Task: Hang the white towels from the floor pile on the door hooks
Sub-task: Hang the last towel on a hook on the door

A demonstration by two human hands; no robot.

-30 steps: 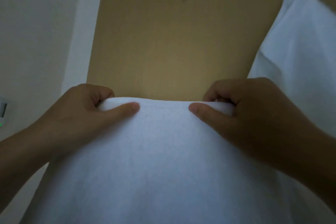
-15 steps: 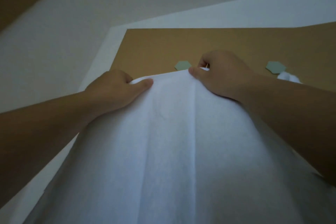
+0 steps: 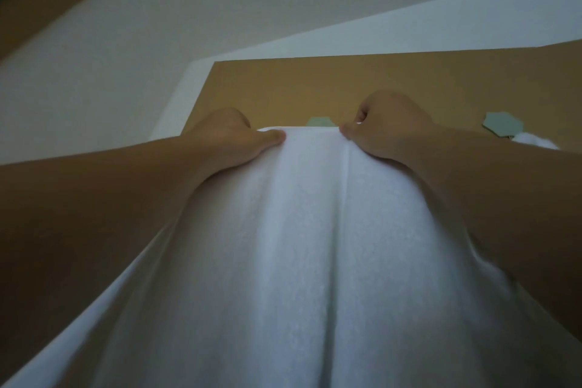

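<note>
Since a moment ago we have lifted the towel (image 3: 315, 246) to the hook (image 3: 319, 121); both hands (image 3: 234, 138) (image 3: 385, 126) pinch its top edge, so we drape its middle over that hook.

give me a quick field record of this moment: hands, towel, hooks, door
left hand: left hand pinches the top edge of the white towel
right hand: right hand pinches the same edge
towel: held up against the wooden door, hanging down in folds
near hook: hexagonal hook just above the edge between the hands, partly hidden
far hook: second hexagonal hook to the right, with another white towel just below it
hung yet: cannot tell
</note>
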